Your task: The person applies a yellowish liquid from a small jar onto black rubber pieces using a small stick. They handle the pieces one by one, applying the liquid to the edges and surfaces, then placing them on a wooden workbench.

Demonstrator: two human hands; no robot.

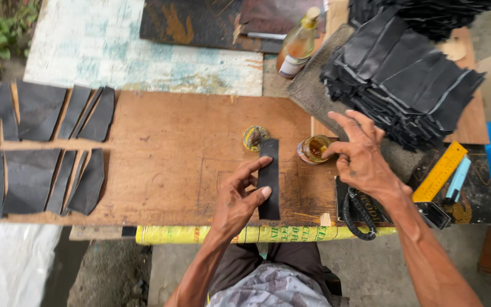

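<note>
The black strip (pixel 269 179) lies flat and lengthwise on the wooden board (pixel 171 153), near its front edge, directly ahead of you. Your left hand (pixel 240 196) pins it there: the index finger and thumb extend onto the strip from its left side and press down, the other fingers curled back. This hold appears to keep the piece from sliding while leaving most of its upper surface exposed.

Your right hand (pixel 359 150) hovers over the small open jar (pixel 313 149) just right of the strip's far end. The index finger and thumb come together at the jar's rim; whether they pinch anything cannot be told. The remaining fingers are spread and raised clear. The jar lid (pixel 254 137) lies just left of the strip's top end, so both stay within short reach.

Further out, finished-looking black pieces (pixel 41 150) are laid in two rows on the board's left part, well apart from the work area, each separate or slightly overlapping. A tall stack of cut black strips (pixel 410 74) sits at upper right, near your right hand. A yellow ruler (pixel 440 171) and a glass bottle (pixel 299 42) rest beyond the jar.
</note>
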